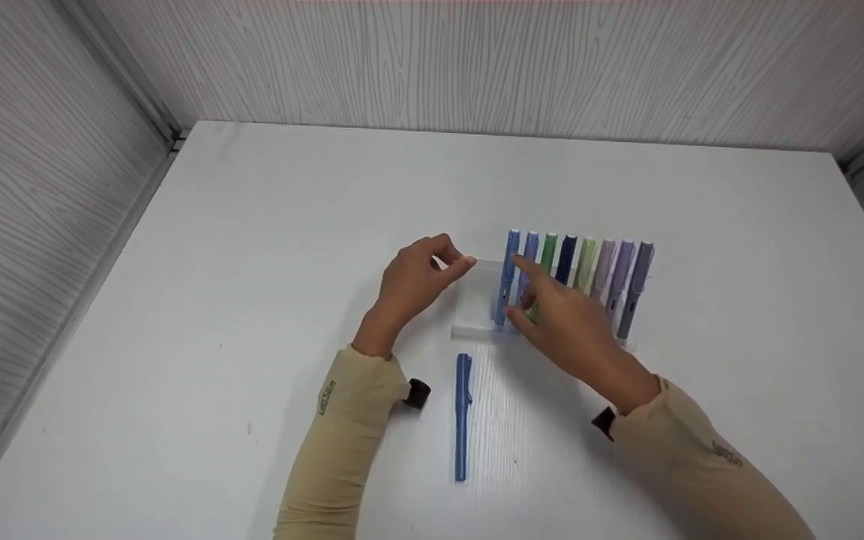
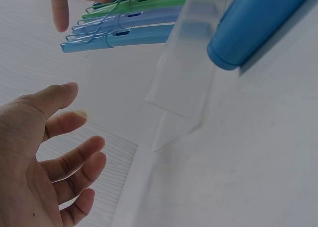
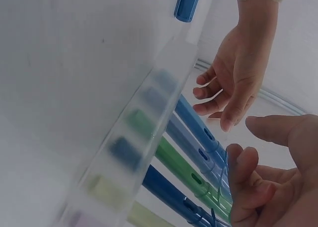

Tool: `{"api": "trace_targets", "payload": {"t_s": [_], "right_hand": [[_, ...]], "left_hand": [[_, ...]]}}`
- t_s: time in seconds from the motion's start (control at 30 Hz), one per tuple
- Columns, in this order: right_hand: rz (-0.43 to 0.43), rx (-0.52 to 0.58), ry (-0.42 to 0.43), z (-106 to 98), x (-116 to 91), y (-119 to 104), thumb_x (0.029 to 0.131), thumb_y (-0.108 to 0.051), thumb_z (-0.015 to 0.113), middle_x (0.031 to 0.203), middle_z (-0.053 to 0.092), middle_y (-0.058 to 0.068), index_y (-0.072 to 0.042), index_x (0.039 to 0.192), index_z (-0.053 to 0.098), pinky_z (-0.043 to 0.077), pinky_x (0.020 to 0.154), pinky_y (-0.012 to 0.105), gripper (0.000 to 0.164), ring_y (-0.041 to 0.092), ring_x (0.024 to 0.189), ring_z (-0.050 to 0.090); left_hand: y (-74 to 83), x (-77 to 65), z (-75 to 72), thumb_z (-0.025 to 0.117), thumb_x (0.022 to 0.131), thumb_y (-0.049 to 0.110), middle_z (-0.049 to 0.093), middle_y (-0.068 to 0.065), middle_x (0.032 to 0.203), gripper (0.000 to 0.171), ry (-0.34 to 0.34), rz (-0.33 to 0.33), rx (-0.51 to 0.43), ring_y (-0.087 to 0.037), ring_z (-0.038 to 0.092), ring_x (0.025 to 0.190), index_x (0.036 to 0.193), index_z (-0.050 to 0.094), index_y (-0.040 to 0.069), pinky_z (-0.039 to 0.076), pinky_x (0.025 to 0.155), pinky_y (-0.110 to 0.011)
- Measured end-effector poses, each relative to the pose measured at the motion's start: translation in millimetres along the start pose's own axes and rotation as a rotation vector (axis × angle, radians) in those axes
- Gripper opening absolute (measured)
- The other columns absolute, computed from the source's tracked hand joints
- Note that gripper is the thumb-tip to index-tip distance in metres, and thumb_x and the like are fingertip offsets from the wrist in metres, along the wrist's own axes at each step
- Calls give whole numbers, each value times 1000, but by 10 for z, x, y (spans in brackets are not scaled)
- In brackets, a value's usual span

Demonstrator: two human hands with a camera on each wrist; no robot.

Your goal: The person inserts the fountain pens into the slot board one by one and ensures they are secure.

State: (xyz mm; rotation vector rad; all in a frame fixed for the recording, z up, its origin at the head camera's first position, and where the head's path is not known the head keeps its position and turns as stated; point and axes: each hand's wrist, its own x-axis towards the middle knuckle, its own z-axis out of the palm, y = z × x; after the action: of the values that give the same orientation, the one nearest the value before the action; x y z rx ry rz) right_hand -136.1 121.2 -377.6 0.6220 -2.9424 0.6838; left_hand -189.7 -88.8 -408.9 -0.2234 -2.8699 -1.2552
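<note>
A clear pen stand (image 1: 469,332) holds a row of several capped pens leaning upright. From the left they run light blue pen (image 1: 513,244), periwinkle pen (image 1: 532,244), green pen (image 1: 550,247), navy pen (image 1: 567,251), then yellow-green and purple ones. My right hand (image 1: 571,322) is in front of the row, index finger extended by the light blue pen, thumb and fingers apart in the right wrist view. At the stand's left end, my left hand (image 1: 413,277) has its fingers loosely bent and holds nothing. A blue pen (image 1: 462,420) lies on the table before the stand.
The white table (image 1: 289,202) ends at a pale wood-grain panel (image 1: 477,67) behind, with another side panel (image 1: 27,187) at the left. Both sleeves (image 1: 349,442) reach in from the front, either side of the lying pen.
</note>
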Motion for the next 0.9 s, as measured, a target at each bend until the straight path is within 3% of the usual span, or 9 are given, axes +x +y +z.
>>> {"api": "trace_targets", "payload": {"t_s": [0.33, 0.53, 0.9], "right_hand": [[-87, -46, -44, 72, -102, -68, 85, -32, 74, 89, 68, 2, -12, 146, 38, 36, 46, 21, 74, 7, 49, 41], [-43, 35, -137, 85, -134, -104, 85, -34, 73, 92, 69, 2, -15, 147, 36, 36, 45, 21, 74, 7, 47, 41], [-39, 182, -322, 158, -179, -95, 83, -33, 76, 98, 66, 0, -16, 148, 33, 39, 50, 23, 80, 6, 50, 42]], "left_hand": [[-4, -1, 1, 64, 91, 42, 69, 0, 98, 26, -11, -19, -4, -17, 61, 89, 90, 65, 16, 51, 74, -32], [-15, 6, 8, 65, 90, 42, 69, 0, 98, 26, -4, -1, -9, -17, 61, 88, 90, 65, 16, 51, 73, -33], [-4, 12, 11, 65, 90, 42, 69, 0, 98, 27, -9, -15, 2, -17, 61, 88, 91, 65, 16, 51, 73, -32]]}}
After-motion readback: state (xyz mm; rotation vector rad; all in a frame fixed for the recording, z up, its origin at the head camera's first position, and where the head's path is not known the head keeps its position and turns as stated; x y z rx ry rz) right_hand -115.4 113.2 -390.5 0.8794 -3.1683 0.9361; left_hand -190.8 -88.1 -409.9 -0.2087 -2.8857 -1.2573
